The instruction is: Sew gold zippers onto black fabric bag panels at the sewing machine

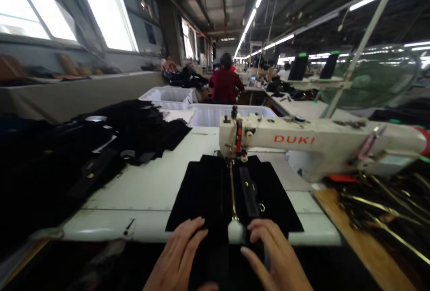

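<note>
A black fabric piece (204,192) with a gold zipper (233,192) down its middle lies on the white sewing table (151,183), its far end under the needle of a white sewing machine (302,141). My left hand (179,255) rests flat on the near left part of the fabric, fingers stretched out. My right hand (275,255) lies on the near right part, fingers spread and slightly curled, beside a black strip with metal studs (250,194).
A heap of black fabric pieces (83,152) covers the table's left side. Gold zippers (386,206) lie piled on a wooden board at right. White bins (171,96) stand behind the table. A person in red (225,85) stands further back. A fan (372,78) is at right.
</note>
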### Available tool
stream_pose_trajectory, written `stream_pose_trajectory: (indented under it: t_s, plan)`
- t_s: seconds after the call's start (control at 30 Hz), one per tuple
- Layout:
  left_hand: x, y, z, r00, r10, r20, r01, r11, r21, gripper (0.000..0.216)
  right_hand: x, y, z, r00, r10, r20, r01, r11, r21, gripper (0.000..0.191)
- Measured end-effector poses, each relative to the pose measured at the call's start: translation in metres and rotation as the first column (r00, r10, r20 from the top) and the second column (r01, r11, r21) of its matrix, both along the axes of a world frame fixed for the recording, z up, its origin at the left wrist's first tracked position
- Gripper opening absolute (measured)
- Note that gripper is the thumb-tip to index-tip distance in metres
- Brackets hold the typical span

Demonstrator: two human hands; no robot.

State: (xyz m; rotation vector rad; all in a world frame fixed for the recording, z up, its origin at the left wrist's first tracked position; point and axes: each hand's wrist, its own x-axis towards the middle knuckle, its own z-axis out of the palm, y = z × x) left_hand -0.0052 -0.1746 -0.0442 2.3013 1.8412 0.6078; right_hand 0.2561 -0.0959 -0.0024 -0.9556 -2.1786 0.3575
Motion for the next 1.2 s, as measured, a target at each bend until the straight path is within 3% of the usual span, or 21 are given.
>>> stream_pose_trajectory:
  t_s: [0.07, 0.17, 0.23, 0.3, 0.43, 0.63, 0.9, 1.03, 1.13, 1.2]
  plan:
    - [0.019, 0.017, 0.0, 0.996, -0.06, -0.059, 0.066, 0.993, 0.094, 0.087, 0.005, 0.002, -0.011, 0.998, -0.01, 0.055, 0.014, 0.998, -0.069, 0.011]
    - [0.037, 0.038, 0.008, 0.982, -0.122, -0.141, 0.141, 0.981, 0.134, 0.099, 0.009, 0.003, -0.012, 0.987, -0.026, 0.158, 0.036, 0.997, -0.066, 0.039]
    - [0.041, 0.048, 0.013, 0.975, -0.152, -0.164, 0.173, 0.977, 0.123, 0.095, 0.008, 0.004, -0.007, 0.975, -0.015, 0.221, 0.024, 0.999, -0.041, 0.056]
    - [0.041, 0.055, 0.014, 0.973, -0.17, -0.154, 0.188, 0.976, 0.112, 0.081, 0.005, 0.009, -0.004, 0.963, 0.009, 0.271, -0.001, 1.0, -0.029, 0.061]
    - [0.036, 0.062, 0.014, 0.98, -0.189, -0.063, 0.193, 0.978, 0.074, 0.062, -0.007, 0.022, -0.008, 0.952, 0.07, 0.298, -0.067, 0.998, -0.021, 0.057]
    - [0.024, 0.071, 0.027, 0.978, -0.169, 0.12, 0.178, 0.982, -0.065, 0.045, -0.022, 0.04, -0.027, 0.972, 0.055, 0.228, -0.07, 0.996, 0.059, 0.035]
    - [0.014, 0.073, 0.027, 0.967, -0.194, 0.168, 0.21, 0.974, -0.088, 0.044, -0.009, 0.063, 0.003, 0.899, 0.21, 0.384, -0.279, 0.951, 0.134, 0.032]
    - [0.013, 0.071, 0.023, 0.963, -0.199, 0.18, 0.224, 0.966, -0.13, 0.049, -0.013, 0.06, 0.001, 0.84, 0.254, 0.479, -0.356, 0.925, 0.135, 0.034]
    - [0.013, 0.07, 0.024, 0.963, -0.21, 0.171, 0.235, 0.961, -0.143, 0.053, -0.008, 0.064, -0.002, 0.874, 0.264, 0.407, -0.331, 0.938, 0.103, 0.036]
    - [0.012, 0.07, 0.026, 0.961, -0.19, 0.198, 0.221, 0.964, -0.148, 0.051, -0.002, 0.072, 0.002, 0.946, 0.19, 0.264, -0.224, 0.969, 0.107, 0.034]
